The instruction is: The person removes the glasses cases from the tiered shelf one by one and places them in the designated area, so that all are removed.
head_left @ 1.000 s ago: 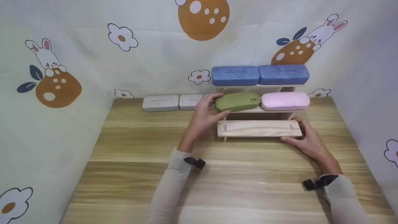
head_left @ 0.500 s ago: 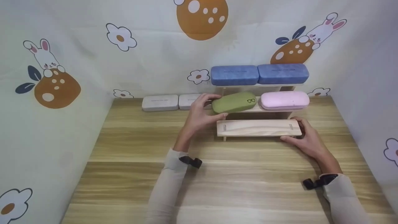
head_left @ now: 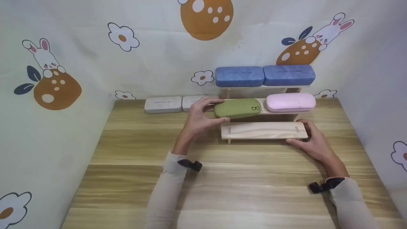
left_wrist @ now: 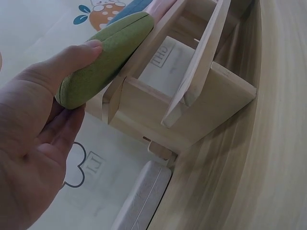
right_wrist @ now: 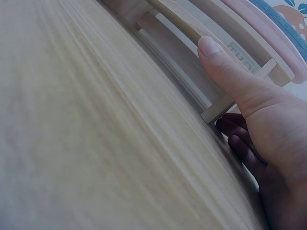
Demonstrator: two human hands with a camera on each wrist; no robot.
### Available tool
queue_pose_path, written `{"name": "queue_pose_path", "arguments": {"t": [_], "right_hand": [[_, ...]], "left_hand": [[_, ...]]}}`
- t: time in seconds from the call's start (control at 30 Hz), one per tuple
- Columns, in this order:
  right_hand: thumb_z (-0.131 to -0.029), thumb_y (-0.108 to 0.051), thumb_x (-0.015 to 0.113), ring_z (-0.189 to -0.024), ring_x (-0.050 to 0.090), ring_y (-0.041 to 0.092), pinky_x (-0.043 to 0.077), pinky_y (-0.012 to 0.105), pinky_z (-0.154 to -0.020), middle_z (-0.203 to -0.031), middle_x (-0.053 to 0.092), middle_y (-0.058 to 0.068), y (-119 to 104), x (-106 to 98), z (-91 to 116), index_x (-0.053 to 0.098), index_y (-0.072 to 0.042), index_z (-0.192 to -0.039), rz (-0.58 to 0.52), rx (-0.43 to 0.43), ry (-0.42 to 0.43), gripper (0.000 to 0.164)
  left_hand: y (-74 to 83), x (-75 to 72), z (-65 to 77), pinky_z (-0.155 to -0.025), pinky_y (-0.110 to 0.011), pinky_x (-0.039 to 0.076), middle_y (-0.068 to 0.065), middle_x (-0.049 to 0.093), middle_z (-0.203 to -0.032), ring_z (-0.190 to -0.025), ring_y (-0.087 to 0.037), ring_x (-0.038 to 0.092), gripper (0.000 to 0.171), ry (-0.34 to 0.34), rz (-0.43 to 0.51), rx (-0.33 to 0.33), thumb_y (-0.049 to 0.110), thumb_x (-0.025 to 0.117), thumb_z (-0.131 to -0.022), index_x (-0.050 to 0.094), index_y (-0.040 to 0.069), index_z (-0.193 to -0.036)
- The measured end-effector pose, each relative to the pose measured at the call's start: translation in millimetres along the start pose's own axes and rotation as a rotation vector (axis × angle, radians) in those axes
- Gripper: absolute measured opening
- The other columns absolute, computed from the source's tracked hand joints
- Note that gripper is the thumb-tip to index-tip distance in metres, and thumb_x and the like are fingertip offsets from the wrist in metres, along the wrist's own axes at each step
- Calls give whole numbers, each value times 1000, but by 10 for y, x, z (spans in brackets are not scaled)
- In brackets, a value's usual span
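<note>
My left hand (head_left: 203,117) grips the left end of a green glasses case (head_left: 237,108), thumb in front and fingers behind. In the left wrist view the green case (left_wrist: 108,60) is at the middle step of a wooden tiered shelf (left_wrist: 139,108), overhanging its left end; whether it touches the step I cannot tell. My right hand (head_left: 316,141) holds the right end of the lowest step (head_left: 264,130), its thumb (right_wrist: 223,62) at the front edge. A pink glasses case (head_left: 291,101) lies on the middle step, to the right of the green one.
Two blue glasses cases (head_left: 240,76) sit side by side on the top step. Left of the shelf, two pale grey cases (head_left: 163,105) lie on the wooden table (head_left: 133,178) against the back wall; my left hand partly covers the nearer one. Patterned cloth walls (head_left: 159,63) enclose the table.
My left hand has shifted the green case left and slightly toward me, away from the pink case. The case tilted, then levelled. My right hand has stayed on the lowest step.
</note>
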State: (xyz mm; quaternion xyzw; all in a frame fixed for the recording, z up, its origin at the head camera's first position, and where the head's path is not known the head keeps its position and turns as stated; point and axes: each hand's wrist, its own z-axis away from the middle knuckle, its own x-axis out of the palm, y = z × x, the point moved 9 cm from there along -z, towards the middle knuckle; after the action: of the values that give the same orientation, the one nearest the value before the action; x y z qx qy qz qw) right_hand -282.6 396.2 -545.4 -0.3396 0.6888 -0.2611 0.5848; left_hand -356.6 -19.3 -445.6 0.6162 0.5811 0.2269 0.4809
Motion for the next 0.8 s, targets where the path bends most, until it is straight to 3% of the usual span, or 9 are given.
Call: {"name": "queue_pose_path", "arguments": {"t": [0.17,0.47,0.8], "right_hand": [[-83,-24,97,-113,55,-8,31,1,-103,-136,70,12,2,9,-5,52,-10,-150,-3,0,2,82],[-82,-6,95,-108,58,-10,38,-1,-97,-130,68,15,-50,18,13,51,0,-147,-40,-56,39,78],[-83,-16,96,-110,57,-9,34,-2,-100,-134,69,13,19,12,-3,50,-7,-151,-8,-8,14,83]], "left_hand": [[-3,-28,29,-115,-30,58,-1,72,-132,-126,-15,67,65,-9,45,14,25,102,-75,76,17,-133],[-47,-150,85,-117,-33,57,-4,72,-137,-132,-20,66,62,8,143,1,15,100,-76,76,15,-133],[-37,-246,137,-121,-34,53,-8,69,-140,-136,-22,63,64,20,159,16,7,99,-76,74,10,-135]]}}
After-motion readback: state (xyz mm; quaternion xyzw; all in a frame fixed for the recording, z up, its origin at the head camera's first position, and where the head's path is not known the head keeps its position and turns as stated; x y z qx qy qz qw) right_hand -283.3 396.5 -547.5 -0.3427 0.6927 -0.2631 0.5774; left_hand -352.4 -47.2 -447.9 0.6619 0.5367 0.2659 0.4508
